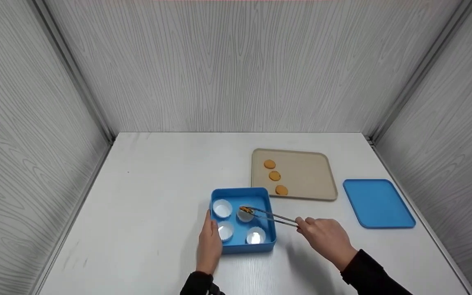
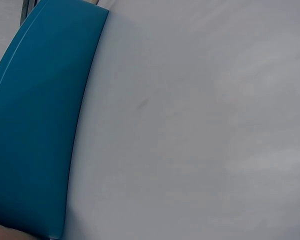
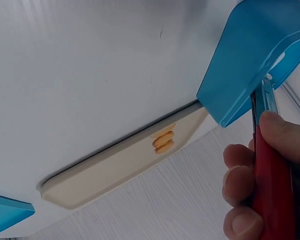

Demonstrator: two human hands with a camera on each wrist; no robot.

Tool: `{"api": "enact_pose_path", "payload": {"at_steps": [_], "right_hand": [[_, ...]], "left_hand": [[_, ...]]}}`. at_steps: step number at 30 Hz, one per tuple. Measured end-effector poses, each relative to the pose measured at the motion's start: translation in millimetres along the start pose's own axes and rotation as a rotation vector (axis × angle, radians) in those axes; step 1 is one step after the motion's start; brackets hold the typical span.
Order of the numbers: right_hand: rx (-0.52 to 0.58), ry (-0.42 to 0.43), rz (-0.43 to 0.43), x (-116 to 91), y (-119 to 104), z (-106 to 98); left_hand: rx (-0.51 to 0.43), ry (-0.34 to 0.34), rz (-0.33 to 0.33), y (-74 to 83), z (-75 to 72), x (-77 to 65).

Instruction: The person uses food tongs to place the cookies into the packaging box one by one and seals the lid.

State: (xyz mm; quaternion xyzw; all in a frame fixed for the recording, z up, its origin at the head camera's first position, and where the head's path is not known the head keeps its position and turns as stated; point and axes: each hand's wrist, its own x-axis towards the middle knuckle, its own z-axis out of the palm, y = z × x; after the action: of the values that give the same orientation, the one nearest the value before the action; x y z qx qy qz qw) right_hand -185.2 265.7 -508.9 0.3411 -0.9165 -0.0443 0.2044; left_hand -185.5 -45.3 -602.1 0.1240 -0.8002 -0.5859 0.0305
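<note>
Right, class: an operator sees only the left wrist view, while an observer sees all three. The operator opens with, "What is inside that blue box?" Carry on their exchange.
Observer: The blue box has four white cups in it, as the head view shows.
Operator: I can't see the right hand. What is it gripping?
Observer: It grips metal tongs that show a red handle in the right wrist view.
Operator: And what lies beyond the box, to its right?
Observer: A beige tray with three round orange-brown biscuits on it.
</note>
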Motion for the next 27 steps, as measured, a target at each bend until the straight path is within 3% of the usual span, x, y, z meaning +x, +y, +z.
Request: {"api": "enact_pose_path", "payload": {"at_steps": [11,19,27], "right_hand": [[-0.046,-0.009,0.035,7.7,-4.5,0.3],[-0.062,0.029,0.048,4.3,-1.7,-0.4],[-0.035,-0.006,0.08,0.1,2.5,-4.2]], "left_hand": [[0.007,0.007,0.001,0.2,-1.2,-0.9],[-0.004,0.001,-0.019,1.8,0.0,0.2],[0.008,0.001,-0.01,2.2,-0.8,0.8]]}}
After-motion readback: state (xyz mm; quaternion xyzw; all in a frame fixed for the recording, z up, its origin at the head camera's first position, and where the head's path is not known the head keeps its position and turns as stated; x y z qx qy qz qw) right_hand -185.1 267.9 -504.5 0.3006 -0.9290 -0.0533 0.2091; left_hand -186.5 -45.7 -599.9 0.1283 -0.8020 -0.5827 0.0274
